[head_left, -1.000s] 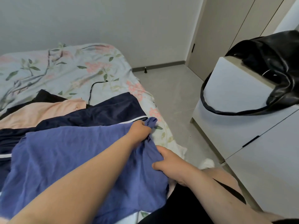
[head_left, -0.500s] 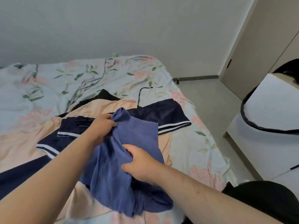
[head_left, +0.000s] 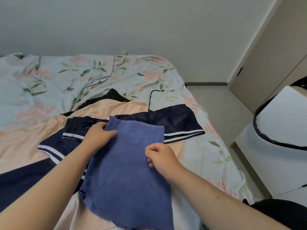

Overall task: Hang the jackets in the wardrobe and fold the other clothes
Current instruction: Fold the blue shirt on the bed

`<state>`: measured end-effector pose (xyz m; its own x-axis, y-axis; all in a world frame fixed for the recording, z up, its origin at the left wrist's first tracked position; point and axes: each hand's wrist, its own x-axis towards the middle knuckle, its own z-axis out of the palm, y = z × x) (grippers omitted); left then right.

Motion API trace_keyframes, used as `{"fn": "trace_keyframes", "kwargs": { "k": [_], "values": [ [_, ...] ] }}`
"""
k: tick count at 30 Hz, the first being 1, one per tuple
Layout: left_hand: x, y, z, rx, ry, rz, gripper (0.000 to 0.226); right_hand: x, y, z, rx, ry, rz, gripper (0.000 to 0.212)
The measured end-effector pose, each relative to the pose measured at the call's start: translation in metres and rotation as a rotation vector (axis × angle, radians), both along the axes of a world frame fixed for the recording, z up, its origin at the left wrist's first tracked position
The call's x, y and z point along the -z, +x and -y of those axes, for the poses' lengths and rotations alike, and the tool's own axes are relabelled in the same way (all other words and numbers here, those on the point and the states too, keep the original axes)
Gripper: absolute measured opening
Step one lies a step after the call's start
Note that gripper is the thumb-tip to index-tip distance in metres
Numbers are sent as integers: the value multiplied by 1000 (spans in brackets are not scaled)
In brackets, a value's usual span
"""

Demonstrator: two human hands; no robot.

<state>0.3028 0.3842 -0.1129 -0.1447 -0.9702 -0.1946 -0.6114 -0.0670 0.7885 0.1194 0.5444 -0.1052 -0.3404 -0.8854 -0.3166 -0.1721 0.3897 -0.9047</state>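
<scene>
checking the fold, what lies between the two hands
Head view: only the blue garment spans the stretch between the left hand and the right hand.

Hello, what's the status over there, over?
Left hand, right hand hold blue garment, laid flat on bed. Navy shorts, peach cloth underneath. Nothing blocking.

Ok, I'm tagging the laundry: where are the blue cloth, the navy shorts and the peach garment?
blue cloth [head_left: 129,171]: head view, middle of the flat panel.
navy shorts [head_left: 174,120]: head view, right leg above the stripes.
peach garment [head_left: 116,108]: head view, part behind the shorts.
</scene>
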Motion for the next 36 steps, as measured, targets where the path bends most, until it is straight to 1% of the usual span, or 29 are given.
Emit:
{"fn": "trace_keyframes", "kwargs": {
  "k": [2, 4, 5, 6, 7, 9, 10, 11, 13, 15, 17, 19, 21, 24, 28, 30, 32, 34, 36],
  "values": [
    [-4, -9, 11, -22, 71, -55, 23, 1, -26, 14, 113, 25, -100, 22],
    [-7, -14, 20, -85, 212, -152, 29, 5, -43, 27, 150, 101, -141, 20],
    [-9, -16, 24, -106, 254, -162, 32, 7, -48, 33, 156, 140, -113, 15],
    [-10, -17, 27, -109, 276, -155, 34, 8, -51, 39, 162, 177, -50, 6],
    [-11, -19, 29, -94, 286, -141, 34, 10, -53, 45, 166, 211, 26, 12],
    [-11, -23, 30, -31, 273, -79, 26, 15, -55, 55, 212, 235, 194, 41],
    [-11, -25, 29, -1, 243, -33, 23, 18, -57, 58, 236, 233, 239, 47],
    [-10, -26, 28, 20, 199, 17, 22, 20, -57, 61, 248, 232, 262, 48],
    [-9, -26, 25, 57, 100, 90, 21, 22, -57, 66, 220, 237, 273, 38],
    [-8, -24, 24, 94, 57, 78, 16, 18, -57, 67, 155, 193, 260, 21],
    [-9, -20, 22, 110, 106, -20, 12, 12, -61, 64, 118, 117, 232, 15],
    [-12, -17, 17, 166, 103, -86, 16, 3, -71, 55, 142, 42, 230, 18],
    [-21, -18, 9, 250, 96, -171, 26, -9, -84, 40, 147, -31, 260, 20],
    [-46, -29, -8, 314, 173, -306, 38, -36, -102, 13, 121, -93, 245, 23],
    [-97, -49, -40, 457, 208, -322, 47, -82, -127, -27, 82, -143, 193, 21],
    [-124, -53, -60, 529, 216, -307, 44, -107, -138, -52, 36, -165, 177, 21],
    [-145, -56, -78, 617, 227, -331, 33, -131, -148, -80, -23, -194, 200, 22],
    [-162, -60, -95, 685, 270, -398, 26, -149, -155, -106, -59, -228, 216, 20],
    [-175, -67, -109, 710, 292, -486, 26, -162, -159, -126, -62, -281, 236, 17]
  ]
}}
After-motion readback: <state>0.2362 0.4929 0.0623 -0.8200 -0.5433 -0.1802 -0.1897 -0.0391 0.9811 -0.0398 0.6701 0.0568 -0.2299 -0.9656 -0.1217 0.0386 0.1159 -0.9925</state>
